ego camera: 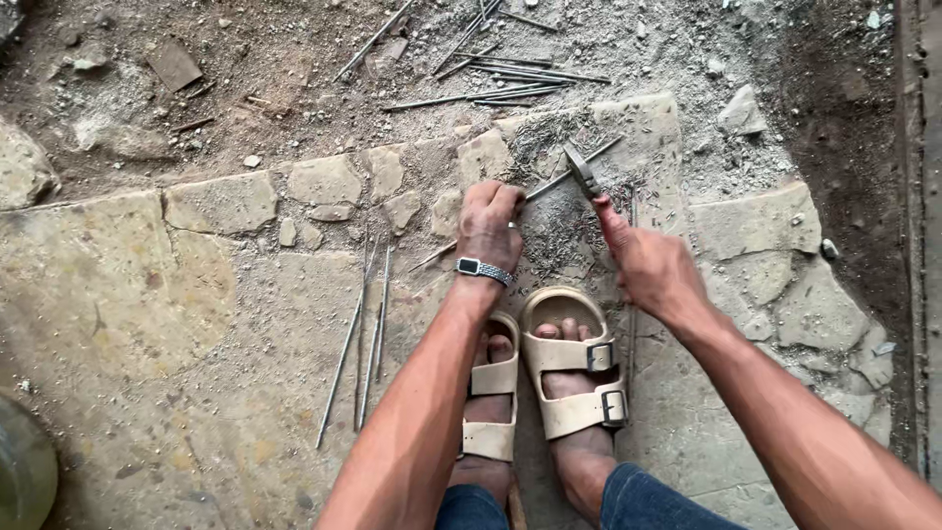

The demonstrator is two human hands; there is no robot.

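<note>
Steel rod (549, 184), thin and stiff, lies slanted on the cracked stone floor (216, 294) just beyond our sandals (574, 363). Our left hand (489, 224) is closed around its near end; our right hand (643, 263) is closed around a hammer (583, 172) whose head meets the rod. It looks light, best held low. We see no containers.

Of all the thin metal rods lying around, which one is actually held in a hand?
The rod slanting across the stone slab, gripped by the left hand beside the hammer in the right hand. The others lie loose on the ground.
</note>
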